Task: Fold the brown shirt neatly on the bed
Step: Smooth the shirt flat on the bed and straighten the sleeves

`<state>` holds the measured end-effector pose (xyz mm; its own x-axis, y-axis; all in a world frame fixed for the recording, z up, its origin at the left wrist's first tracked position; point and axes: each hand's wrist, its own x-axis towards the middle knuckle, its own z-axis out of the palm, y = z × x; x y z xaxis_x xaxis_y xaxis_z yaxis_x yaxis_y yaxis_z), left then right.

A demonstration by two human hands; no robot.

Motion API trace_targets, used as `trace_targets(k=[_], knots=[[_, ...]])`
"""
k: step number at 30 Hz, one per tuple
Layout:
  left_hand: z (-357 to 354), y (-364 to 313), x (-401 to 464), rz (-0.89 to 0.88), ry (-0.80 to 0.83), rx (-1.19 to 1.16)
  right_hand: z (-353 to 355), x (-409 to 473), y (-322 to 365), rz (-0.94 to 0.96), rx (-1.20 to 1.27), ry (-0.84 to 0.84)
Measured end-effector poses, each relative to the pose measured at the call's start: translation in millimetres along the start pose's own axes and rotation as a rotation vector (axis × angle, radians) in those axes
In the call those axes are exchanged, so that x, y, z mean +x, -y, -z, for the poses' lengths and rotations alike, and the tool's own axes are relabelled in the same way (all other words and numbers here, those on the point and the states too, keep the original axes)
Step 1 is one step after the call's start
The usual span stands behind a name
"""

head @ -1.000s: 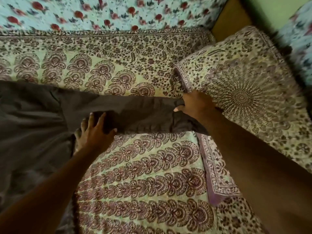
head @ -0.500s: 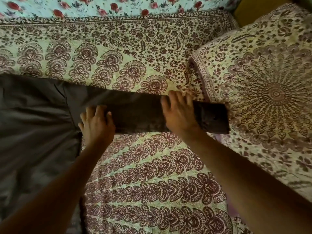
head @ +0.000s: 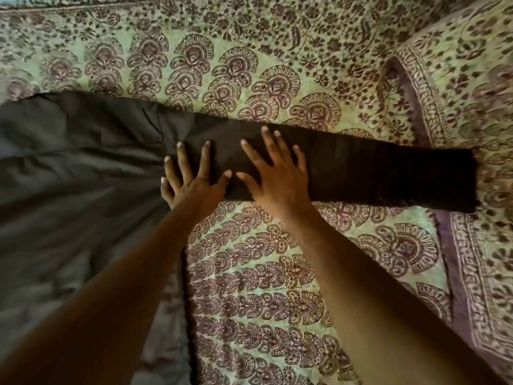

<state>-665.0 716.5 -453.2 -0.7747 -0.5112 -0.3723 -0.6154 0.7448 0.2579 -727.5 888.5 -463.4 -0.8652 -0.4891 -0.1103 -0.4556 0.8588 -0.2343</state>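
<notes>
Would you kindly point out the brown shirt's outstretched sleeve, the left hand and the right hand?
brown shirt's outstretched sleeve [head: 388, 176]: head view, flat middle of the sleeve.
left hand [head: 194, 179]: head view, back of the hand near the armpit seam.
right hand [head: 277, 176]: head view, back of the hand, flat on the sleeve.

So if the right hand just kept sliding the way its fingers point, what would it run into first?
The right hand lies flat on the brown shirt's sleeve, fingers pointing up and away. It would likely cross the sleeve's far edge first, then slide onto the patterned bedspread; nothing else shows in that line.
</notes>
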Motion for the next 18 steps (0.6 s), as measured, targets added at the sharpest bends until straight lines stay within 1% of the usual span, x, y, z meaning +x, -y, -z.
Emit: trace_targets(k=[3,5,7,8,10,12,15,18], knots=[[5,-3,-5,-0.011,0.072,0.031,17,-25,-50,-0.081,-0.060,-0.028],[9,-16,-8,-0.017,0.064,0.083,25,-43,-82,-0.132,-0.098,-0.032],[11,-41,-10,-0.107,0.043,0.154,31,-56,-107,-0.147,-0.133,-0.038],[10,-56,-11,-0.180,0.070,0.147,34,-59,-118,-0.144,-0.143,-0.038],[2,-78,-15,-0.252,0.175,0.030,39,-63,-134,-0.121,-0.155,-0.022],[-11,-86,-16,-0.230,0.192,0.001,40,-65,-146,-0.095,-0.177,-0.014],[-20,-88,-16,-0.198,0.192,0.059,46,-72,-170,-0.084,-0.218,-0.018],[-15,-90,-14,-0.179,0.255,0.042,56,-84,-199,-0.085,-0.220,0.016]])
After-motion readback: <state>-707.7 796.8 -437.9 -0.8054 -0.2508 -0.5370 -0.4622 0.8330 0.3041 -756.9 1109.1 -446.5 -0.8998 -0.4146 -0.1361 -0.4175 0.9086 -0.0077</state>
